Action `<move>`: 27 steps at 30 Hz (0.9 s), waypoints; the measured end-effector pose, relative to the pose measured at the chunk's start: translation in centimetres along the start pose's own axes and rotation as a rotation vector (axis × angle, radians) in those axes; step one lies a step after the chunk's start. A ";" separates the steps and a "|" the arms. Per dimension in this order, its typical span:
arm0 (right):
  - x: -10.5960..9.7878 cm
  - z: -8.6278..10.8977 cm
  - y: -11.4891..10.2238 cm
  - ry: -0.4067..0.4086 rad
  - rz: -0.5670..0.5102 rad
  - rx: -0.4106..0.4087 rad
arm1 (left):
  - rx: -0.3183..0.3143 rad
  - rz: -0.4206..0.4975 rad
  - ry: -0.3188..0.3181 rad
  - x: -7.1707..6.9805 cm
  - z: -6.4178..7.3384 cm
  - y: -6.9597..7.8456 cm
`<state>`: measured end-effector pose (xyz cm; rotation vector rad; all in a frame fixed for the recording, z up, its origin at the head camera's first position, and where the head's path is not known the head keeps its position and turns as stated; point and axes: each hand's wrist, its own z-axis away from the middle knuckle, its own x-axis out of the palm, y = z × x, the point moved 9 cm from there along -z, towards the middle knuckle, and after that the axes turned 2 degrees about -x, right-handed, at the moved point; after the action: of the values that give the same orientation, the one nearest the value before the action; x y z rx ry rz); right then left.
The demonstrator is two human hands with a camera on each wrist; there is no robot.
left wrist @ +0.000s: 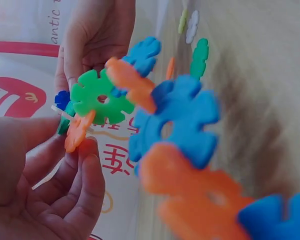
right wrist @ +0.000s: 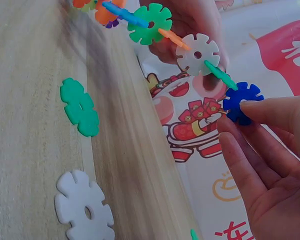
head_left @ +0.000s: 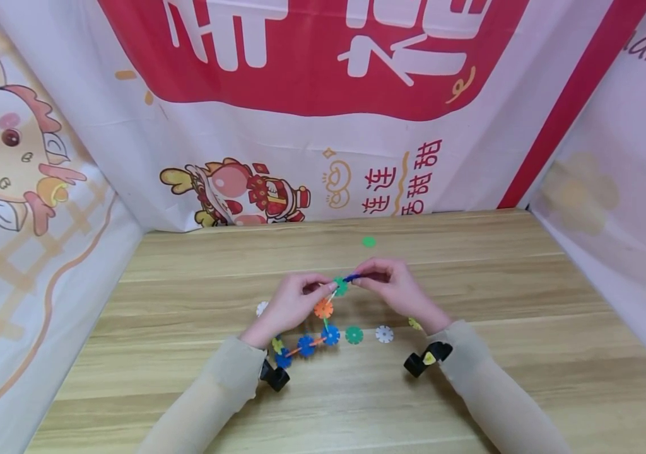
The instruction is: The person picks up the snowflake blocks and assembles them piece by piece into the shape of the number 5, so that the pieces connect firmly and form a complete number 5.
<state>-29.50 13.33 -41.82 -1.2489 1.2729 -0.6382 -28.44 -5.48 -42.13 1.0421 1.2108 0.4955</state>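
A chain of slotted snowflake discs, in blue, orange, green, yellow and white, runs up from the table. My left hand (head_left: 293, 301) pinches it near its upper end, by the white disc (right wrist: 198, 54); in the left wrist view an orange disc (left wrist: 79, 132) is at the fingertips. My right hand (head_left: 395, 289) pinches a dark blue disc (right wrist: 242, 103) between thumb and fingers. In the right wrist view that disc meets the edge of a green disc (right wrist: 221, 75) at the chain's end. The chain's lower part shows blue discs (head_left: 306, 345) close to the tabletop.
On the wooden table (head_left: 527, 302) lie a loose green disc (head_left: 354, 335), a white disc (head_left: 383, 334) and a yellow disc (head_left: 414, 323) in a row. Another green disc (head_left: 369, 241) lies farther back, a white one (head_left: 262, 308) left. A printed cloth (head_left: 311, 164) stands behind.
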 end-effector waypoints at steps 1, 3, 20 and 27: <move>0.1 0.0 -0.1 -0.001 0.000 0.001 | 0.001 0.000 0.004 0.0 -0.1 0.0; 0.2 0.1 -0.2 0.000 -0.005 0.000 | -0.001 -0.004 0.013 0.0 -0.3 0.1; 0.1 0.3 -0.5 0.027 -0.002 -0.037 | -0.056 -0.018 0.026 -0.5 -0.6 1.1; 0.1 0.4 -0.5 0.059 0.001 -0.038 | -0.056 -0.021 0.032 -0.5 -0.7 1.1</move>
<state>-29.01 13.25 -41.43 -1.2681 1.3393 -0.6571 -29.03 -5.09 -40.93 0.9766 1.2286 0.5286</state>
